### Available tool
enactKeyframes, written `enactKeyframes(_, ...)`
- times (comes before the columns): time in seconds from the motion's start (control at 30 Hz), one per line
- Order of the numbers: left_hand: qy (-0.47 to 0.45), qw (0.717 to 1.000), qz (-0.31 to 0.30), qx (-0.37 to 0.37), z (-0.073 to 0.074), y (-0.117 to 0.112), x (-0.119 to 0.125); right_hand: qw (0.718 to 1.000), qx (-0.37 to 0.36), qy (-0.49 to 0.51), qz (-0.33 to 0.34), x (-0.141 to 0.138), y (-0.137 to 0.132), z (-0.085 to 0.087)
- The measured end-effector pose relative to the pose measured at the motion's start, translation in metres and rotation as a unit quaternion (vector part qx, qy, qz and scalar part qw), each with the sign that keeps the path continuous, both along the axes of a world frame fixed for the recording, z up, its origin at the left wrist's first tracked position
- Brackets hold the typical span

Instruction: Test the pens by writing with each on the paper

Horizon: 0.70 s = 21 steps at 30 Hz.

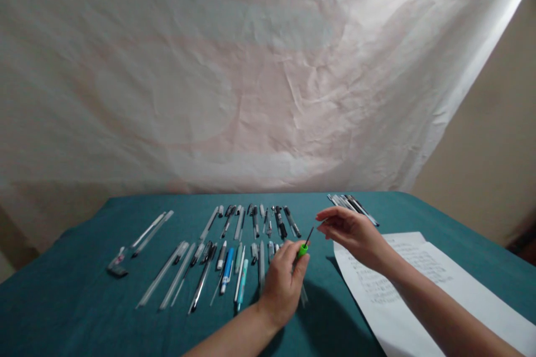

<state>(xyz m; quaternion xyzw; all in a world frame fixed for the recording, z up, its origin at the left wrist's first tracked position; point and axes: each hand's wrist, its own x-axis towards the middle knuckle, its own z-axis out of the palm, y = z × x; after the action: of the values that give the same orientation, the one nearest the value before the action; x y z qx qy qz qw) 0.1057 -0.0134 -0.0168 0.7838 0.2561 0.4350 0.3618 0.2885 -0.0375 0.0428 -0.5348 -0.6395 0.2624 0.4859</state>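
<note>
My left hand (287, 281) is closed around a pen part with a bright green end (302, 250). A thin dark rod (309, 235) sticks up out of that green end, tilted to the right. Just right of the rod's tip is my right hand (352, 232), with its fingers bent toward the thumb. Something small and thin seems to be between those fingertips, too small to name. Below and left of my left hand lie a light blue pen (242, 284) and a blue-and-white pen (226, 270). My left hand partly covers a few pen parts.
Two rows of pens, clear barrels (162, 278) and caps lie on the green cloth (75, 301). A bundle of pens (355, 207) rests at the back right. Handwritten sheets (402, 268) lie under my right forearm. A small crumpled packet (118, 263) and two clear rods (153, 232) are left.
</note>
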Motion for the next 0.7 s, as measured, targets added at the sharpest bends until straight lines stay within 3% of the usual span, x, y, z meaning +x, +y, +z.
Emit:
enactKeyframes(0.23,0.011,1.0,-0.011,0.016,0.0,-0.003,0.001,0.996,0.042,0.071,-0.024,-0.004,-0.017,0.025)
enactKeyframes(0.7,0.019,0.999,-0.014,0.022,0.0,-0.003,0.0,0.999,0.036,-0.005,-0.018,-0.004,-0.029,0.034)
